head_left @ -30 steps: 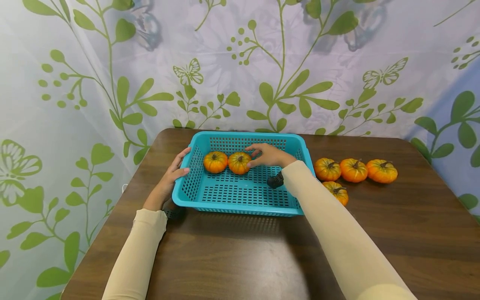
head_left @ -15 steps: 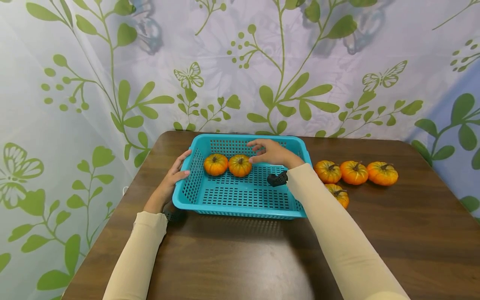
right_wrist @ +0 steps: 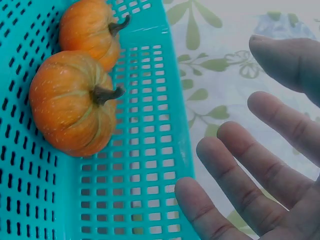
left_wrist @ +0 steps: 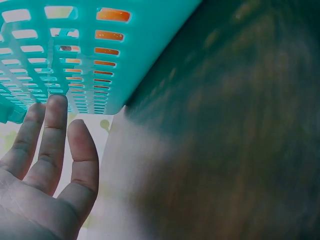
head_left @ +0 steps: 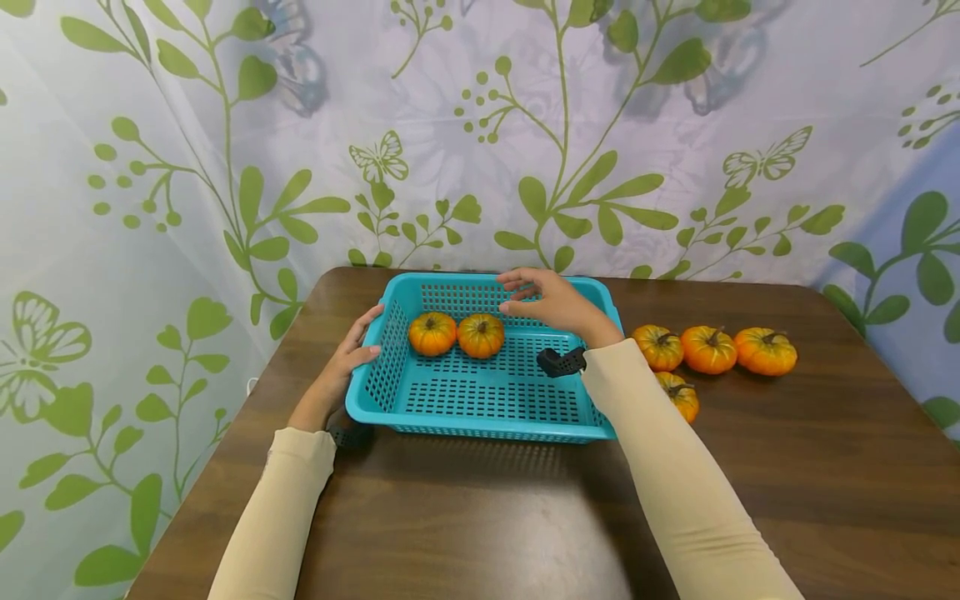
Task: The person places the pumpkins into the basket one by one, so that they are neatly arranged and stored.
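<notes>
A turquoise plastic basket with slotted walls stands on the table. Inside it, towards the left, two small orange pumpkins sit side by side: the left pumpkin and the right pumpkin. My left hand rests against the basket's left side, thumb and index fingertips at the rim. In the left wrist view its other fingers lie fairly straight at the outer wall. My right hand hovers over the basket's back part with spread fingers, holding nothing. The right wrist view shows both pumpkins apart from its fingers.
Right of the basket several more pumpkins lie on the brown table: a row of three ending at the outer pumpkin, and a nearer pumpkin partly behind the right sleeve. A leaf-patterned curtain hangs behind the table.
My right hand has drawn away from the right pumpkin in the basket, up and to the right, its fingers spreading. The left hand has stayed at the basket's left side.
</notes>
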The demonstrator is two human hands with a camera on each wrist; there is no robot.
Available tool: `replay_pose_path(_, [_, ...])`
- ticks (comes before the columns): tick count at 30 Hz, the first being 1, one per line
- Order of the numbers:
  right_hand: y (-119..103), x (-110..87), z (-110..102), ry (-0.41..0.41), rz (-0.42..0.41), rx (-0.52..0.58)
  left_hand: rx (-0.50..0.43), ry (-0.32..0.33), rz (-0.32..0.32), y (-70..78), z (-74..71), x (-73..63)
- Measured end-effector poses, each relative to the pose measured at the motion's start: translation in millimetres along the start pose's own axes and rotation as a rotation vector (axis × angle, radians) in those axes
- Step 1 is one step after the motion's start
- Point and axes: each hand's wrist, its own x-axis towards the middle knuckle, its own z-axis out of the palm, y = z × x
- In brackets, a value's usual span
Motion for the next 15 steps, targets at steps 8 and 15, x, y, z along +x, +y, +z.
replay_pose_path(8, [-11, -13.6, -1, 0.029, -0.057, 0.046, 0.002, -0.012, 0.000, -0.5, -0.9, -2.7])
replay_pose_path(15, [-22, -30.0, -7, 0.043, -0.109, 0.074, -0.004, -0.003, 0.000, 0.2, 0.2, -1.9])
